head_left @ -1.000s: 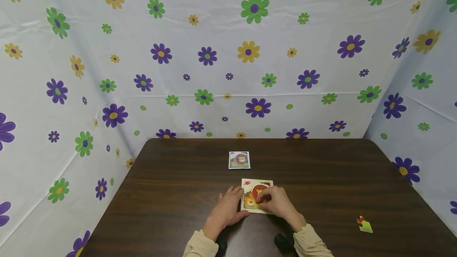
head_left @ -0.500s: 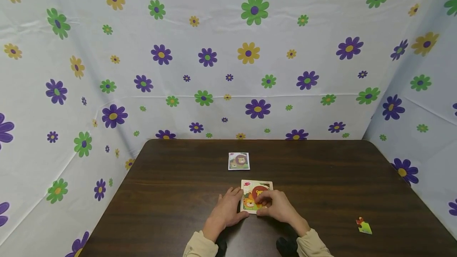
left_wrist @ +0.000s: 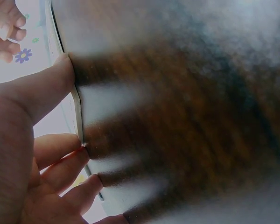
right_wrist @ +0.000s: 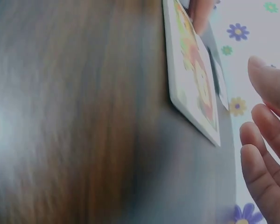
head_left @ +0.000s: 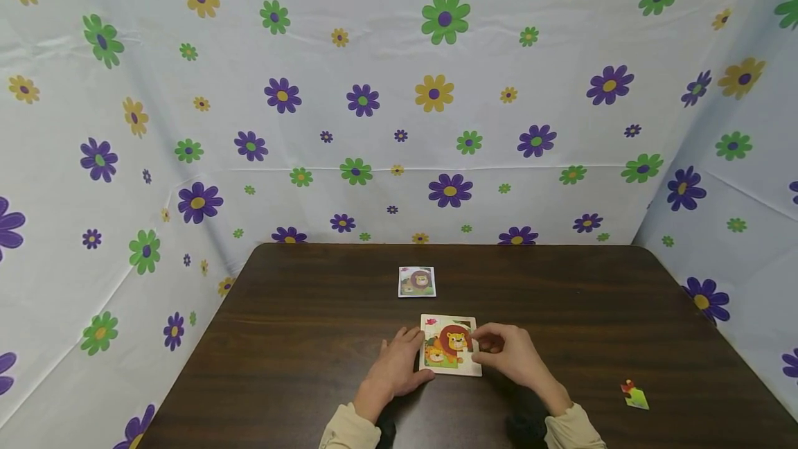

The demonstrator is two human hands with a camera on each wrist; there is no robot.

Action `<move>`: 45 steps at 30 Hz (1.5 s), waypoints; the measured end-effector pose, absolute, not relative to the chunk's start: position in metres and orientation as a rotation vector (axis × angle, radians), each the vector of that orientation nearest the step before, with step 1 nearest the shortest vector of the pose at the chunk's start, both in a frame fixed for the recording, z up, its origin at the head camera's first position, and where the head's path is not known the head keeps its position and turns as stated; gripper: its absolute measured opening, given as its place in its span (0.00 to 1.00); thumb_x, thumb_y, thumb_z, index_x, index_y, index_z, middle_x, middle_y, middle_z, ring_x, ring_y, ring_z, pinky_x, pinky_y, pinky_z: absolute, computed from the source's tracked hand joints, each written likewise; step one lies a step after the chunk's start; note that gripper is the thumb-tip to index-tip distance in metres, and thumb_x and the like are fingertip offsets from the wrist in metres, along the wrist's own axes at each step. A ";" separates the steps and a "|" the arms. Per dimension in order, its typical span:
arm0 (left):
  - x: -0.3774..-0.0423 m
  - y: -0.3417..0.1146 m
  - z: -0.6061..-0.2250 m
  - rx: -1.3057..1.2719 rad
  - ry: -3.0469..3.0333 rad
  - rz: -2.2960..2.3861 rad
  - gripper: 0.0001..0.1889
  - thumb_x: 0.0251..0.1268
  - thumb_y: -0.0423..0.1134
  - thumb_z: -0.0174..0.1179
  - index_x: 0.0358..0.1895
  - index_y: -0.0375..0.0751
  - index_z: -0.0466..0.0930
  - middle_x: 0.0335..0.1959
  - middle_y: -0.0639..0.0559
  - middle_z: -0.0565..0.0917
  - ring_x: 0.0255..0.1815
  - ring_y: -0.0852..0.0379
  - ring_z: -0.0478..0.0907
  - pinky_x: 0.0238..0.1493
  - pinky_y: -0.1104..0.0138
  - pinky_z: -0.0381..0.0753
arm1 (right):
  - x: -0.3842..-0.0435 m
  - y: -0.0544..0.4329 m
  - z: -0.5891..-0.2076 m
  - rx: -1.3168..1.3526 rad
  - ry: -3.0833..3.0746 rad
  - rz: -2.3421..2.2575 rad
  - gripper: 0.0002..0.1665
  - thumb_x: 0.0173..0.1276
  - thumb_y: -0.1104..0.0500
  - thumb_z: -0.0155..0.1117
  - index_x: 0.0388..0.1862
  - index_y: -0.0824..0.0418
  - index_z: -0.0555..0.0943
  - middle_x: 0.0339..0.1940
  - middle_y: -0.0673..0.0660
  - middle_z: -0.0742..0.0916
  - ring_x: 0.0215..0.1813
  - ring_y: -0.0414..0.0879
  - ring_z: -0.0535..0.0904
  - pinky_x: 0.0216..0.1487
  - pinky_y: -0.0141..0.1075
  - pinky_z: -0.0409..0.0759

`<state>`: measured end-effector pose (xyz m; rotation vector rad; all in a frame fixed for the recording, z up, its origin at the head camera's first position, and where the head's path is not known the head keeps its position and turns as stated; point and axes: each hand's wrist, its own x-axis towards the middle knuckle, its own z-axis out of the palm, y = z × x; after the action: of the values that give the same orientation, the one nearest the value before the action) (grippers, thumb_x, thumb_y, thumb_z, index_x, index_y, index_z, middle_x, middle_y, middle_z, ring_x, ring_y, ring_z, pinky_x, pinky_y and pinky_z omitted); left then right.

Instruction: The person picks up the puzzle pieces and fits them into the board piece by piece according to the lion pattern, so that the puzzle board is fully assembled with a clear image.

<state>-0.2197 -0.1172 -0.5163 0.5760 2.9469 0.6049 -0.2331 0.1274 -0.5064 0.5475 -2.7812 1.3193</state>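
Observation:
A square wooden puzzle board (head_left: pixel 469 366) with a lion picture lies on the table, its lower right part showing bare wood. My left hand (head_left: pixel 395 366) rests along its left side; in the left wrist view the thumb (left_wrist: pixel 46 88) and fingertips (left_wrist: pixel 91 184) touch the board's edge. My right hand (head_left: pixel 514 352) hovers at the right side of the board, thumb and fingers apart. Nothing shows between those fingers (right_wrist: pixel 259 170) in the right wrist view, where the board also appears. A loose puzzle piece (head_left: pixel 637 397), green with some red, lies far to the right.
Behind the board lies a small picture card (head_left: pixel 417 282) with the same lion scene. The dark wooden table (head_left: pixel 299 338) ends at a white curtain (head_left: pixel 399 61) with printed flowers, which stands behind and at both sides.
My right hand has drawn back to the right from the board, its fingers spreading and uncovering the lion's face and the bare lower right part. The left hand stays at the board's left side.

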 end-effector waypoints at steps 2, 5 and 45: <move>-0.220 -0.117 -0.516 0.578 2.949 0.605 0.36 0.52 0.52 0.70 0.63 0.37 0.72 0.64 0.42 0.73 0.67 0.38 0.65 0.56 0.35 0.65 | -0.232 0.133 -0.505 0.509 -2.782 1.307 0.16 0.51 0.60 0.77 0.39 0.60 0.85 0.33 0.51 0.86 0.33 0.42 0.79 0.34 0.30 0.78; -0.220 -0.117 -0.516 0.578 2.951 0.607 0.37 0.52 0.52 0.70 0.63 0.37 0.72 0.64 0.42 0.73 0.67 0.38 0.65 0.56 0.35 0.65 | -0.231 0.143 -0.504 0.454 -2.779 1.284 0.16 0.51 0.60 0.77 0.40 0.60 0.84 0.34 0.51 0.86 0.33 0.42 0.80 0.34 0.31 0.78; -0.220 -0.117 -0.518 0.563 2.937 0.605 0.36 0.53 0.52 0.70 0.63 0.37 0.72 0.64 0.43 0.73 0.67 0.38 0.65 0.56 0.34 0.65 | -0.197 0.250 -0.513 0.170 -2.860 0.934 0.24 0.48 0.53 0.78 0.43 0.60 0.84 0.40 0.57 0.87 0.32 0.38 0.81 0.33 0.33 0.79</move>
<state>-0.2200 -0.1167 -0.5176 0.5633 2.9367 0.6047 -0.1969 0.2497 -0.5134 0.1703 -2.8603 0.9338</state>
